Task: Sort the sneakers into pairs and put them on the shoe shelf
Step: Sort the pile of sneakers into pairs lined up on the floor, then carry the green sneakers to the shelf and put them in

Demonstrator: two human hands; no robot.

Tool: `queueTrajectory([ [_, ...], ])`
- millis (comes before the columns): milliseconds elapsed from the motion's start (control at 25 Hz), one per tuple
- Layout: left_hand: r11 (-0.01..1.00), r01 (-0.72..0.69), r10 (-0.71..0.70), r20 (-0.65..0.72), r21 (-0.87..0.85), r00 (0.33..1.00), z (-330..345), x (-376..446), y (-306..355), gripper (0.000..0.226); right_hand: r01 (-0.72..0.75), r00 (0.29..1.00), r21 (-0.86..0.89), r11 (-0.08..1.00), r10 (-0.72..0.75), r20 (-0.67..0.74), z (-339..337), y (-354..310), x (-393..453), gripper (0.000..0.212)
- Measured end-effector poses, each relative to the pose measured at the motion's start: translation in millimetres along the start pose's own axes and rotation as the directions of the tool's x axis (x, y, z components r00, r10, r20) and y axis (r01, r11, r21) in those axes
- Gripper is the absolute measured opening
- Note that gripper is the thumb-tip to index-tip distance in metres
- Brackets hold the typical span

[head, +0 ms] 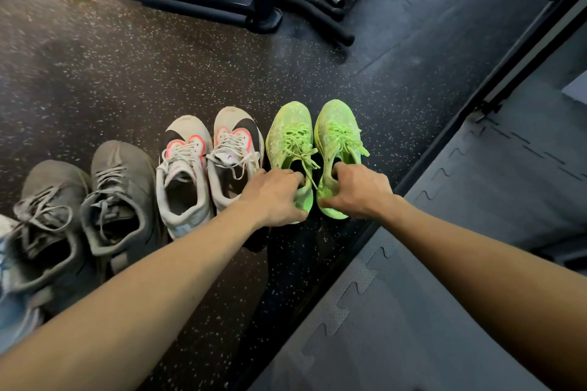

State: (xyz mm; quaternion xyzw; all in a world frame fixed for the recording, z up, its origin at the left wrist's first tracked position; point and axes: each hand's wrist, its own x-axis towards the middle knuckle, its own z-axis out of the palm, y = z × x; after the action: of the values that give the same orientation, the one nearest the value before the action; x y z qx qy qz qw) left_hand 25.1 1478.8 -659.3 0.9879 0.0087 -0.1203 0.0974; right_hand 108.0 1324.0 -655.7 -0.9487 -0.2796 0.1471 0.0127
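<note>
I can read no words or numbers anywhere here. The only sign I make out is a small pink mark on the white sneaker's tongue (229,158). Its shape is too small to identify.

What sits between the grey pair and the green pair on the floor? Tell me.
The white pair with pink trim stands between the grey pair and the green pair, seen in the head view. Left hand and right hand grip the green heels.

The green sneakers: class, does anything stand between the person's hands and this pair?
Nothing does. The left hand already grips the left green sneaker at its heel, and the right hand grips the right green sneaker. No shoe shelf is in view.
</note>
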Motion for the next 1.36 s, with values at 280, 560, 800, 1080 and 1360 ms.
queueTrajectory([
  [280,0.993,0.11,-0.113,0.063,0.052,0.992,4.0,8.6,12.3,0.017,0.006,0.997,0.04,0.999,-0.009,0.081,11.5,0.9,-0.3,0.027],
  [560,0.994,0.102,-0.099,0.082,-0.037,0.992,-10.9,-6.4,22.0,0.011,-0.041,0.998,0.115,0.992,0.035,0.057,-3.6,-7.9,-6.0,0.015],
  [800,0.967,0.2,-0.141,0.319,-0.16,0.937,-79.7,-71.5,63.4,0.03,-0.122,0.963,0.202,0.972,0.067,0.261,-82.5,-20.7,-88.6,0.013],
  [1080,0.946,0.261,-0.118,0.549,-0.19,0.828,-193.1,-188.1,118.9,0.028,-0.182,0.888,0.221,0.958,0.063,0.456,-194.0,-52.3,-212.6,0.011],
  [1360,0.904,0.354,-0.14,0.617,-0.239,0.774,-348.1,-274.6,160.9,0.021,-0.189,0.853,0.231,0.954,0.043,0.52,-341.7,-92.2,-306.5,0.013],
])
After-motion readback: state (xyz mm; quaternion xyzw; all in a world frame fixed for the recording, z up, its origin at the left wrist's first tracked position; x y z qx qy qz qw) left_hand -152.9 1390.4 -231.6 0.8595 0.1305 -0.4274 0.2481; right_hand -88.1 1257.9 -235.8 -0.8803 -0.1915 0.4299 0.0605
